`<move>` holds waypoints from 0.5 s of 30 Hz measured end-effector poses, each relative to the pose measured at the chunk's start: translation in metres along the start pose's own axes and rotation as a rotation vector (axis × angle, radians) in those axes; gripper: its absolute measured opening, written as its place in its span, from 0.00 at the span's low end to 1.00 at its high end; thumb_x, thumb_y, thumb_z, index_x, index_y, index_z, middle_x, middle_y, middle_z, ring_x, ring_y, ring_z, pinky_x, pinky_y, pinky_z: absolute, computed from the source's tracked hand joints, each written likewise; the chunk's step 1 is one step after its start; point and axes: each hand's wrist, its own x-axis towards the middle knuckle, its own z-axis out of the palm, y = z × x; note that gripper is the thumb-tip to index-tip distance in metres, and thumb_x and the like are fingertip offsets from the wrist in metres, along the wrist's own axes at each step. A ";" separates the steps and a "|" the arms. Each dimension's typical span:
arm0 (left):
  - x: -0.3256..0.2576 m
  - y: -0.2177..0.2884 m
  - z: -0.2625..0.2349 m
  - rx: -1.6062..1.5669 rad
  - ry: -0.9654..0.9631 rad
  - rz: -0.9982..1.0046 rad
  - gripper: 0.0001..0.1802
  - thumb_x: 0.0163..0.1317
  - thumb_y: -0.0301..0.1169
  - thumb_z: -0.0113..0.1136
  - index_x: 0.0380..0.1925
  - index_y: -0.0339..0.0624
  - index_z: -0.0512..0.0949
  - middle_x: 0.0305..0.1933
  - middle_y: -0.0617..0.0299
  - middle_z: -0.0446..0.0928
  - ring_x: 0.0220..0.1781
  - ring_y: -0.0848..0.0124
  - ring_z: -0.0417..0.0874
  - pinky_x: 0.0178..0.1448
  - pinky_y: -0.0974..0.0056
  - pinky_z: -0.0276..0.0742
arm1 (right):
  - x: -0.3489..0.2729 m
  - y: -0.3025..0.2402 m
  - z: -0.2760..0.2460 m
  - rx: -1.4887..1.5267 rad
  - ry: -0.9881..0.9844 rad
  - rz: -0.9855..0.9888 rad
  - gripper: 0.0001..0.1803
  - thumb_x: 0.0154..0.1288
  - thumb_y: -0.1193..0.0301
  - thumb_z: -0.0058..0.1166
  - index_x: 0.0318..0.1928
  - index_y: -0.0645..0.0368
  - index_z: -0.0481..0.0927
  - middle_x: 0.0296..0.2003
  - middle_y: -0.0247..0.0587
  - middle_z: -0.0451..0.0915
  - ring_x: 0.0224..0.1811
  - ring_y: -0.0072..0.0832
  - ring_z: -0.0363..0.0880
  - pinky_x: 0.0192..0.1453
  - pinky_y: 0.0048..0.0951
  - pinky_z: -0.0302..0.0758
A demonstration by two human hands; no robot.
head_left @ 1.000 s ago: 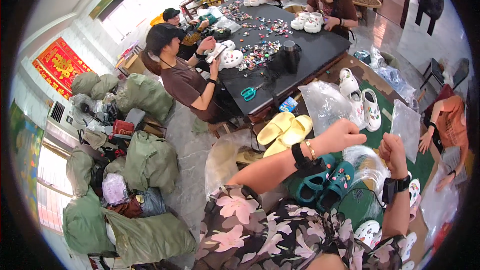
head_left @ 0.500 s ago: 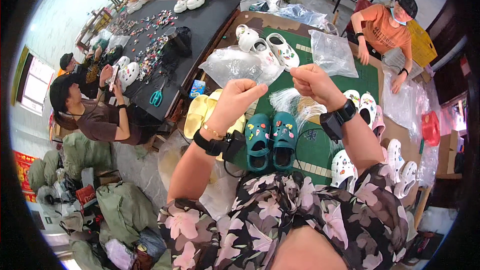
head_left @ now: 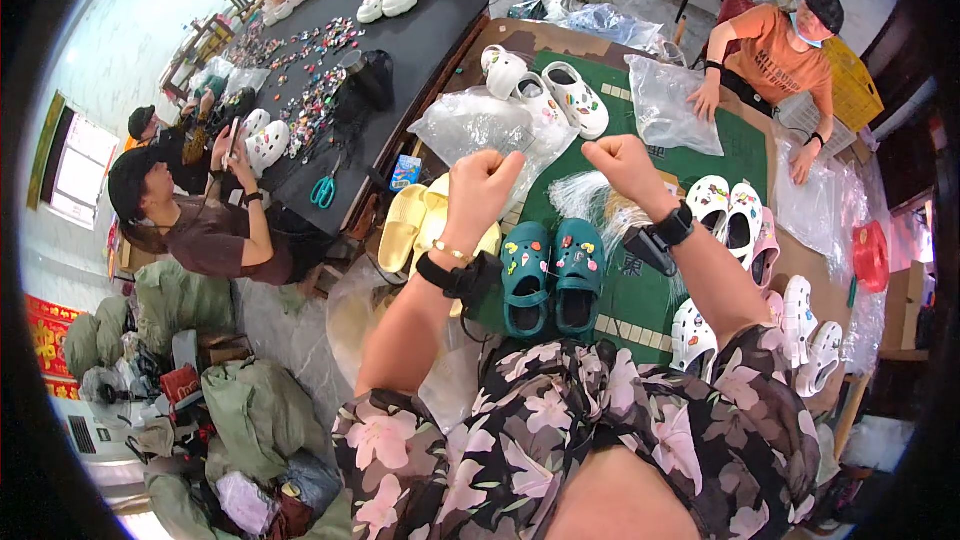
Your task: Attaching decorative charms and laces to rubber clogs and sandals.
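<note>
The left hand [head_left: 483, 183] is raised above the bench [head_left: 740, 145], and its fingers are clenched into a fist; I cannot tell what they grasp, though a clear plastic bag [head_left: 480, 125] lies just beyond them. Below these fingers and a little left lie yellow slippers [head_left: 405, 225]. Between the two hands, lower down, a pair of teal clogs [head_left: 552, 275] stands on the green mat. The right hand [head_left: 622, 162] is also closed into a fist, near the left one. To the right of its fingers white clogs [head_left: 725, 205] lie on the bench. Beyond them another person presses a second clear bag [head_left: 668, 105].
</note>
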 end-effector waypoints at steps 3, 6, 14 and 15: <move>-0.009 -0.006 0.001 0.039 0.009 0.015 0.24 0.59 0.36 0.61 0.13 0.30 0.65 0.13 0.52 0.58 0.17 0.73 0.59 0.23 0.59 0.56 | -0.002 0.014 0.009 -0.099 0.019 -0.063 0.24 0.63 0.58 0.52 0.18 0.66 0.71 0.12 0.47 0.63 0.15 0.26 0.58 0.23 0.37 0.62; -0.023 -0.008 -0.004 0.006 -0.010 -0.098 0.25 0.61 0.35 0.61 0.12 0.34 0.62 0.12 0.62 0.57 0.18 0.76 0.56 0.22 0.60 0.52 | -0.002 0.011 0.024 -0.105 0.013 -0.093 0.23 0.61 0.57 0.50 0.18 0.63 0.72 0.17 0.54 0.69 0.15 0.45 0.64 0.24 0.43 0.64; -0.027 -0.020 0.011 -0.084 -0.059 -0.157 0.25 0.62 0.32 0.60 0.13 0.39 0.56 0.15 0.71 0.53 0.21 0.80 0.53 0.23 0.64 0.49 | -0.012 0.010 0.010 -0.125 0.050 -0.051 0.22 0.60 0.58 0.51 0.18 0.64 0.74 0.16 0.54 0.70 0.17 0.47 0.69 0.24 0.44 0.64; -0.026 -0.023 0.011 -0.118 -0.062 -0.190 0.25 0.62 0.31 0.60 0.13 0.40 0.56 0.16 0.72 0.53 0.22 0.81 0.52 0.23 0.65 0.48 | -0.012 0.010 0.010 -0.117 0.046 -0.038 0.22 0.59 0.58 0.51 0.18 0.64 0.74 0.15 0.54 0.70 0.16 0.47 0.69 0.24 0.44 0.64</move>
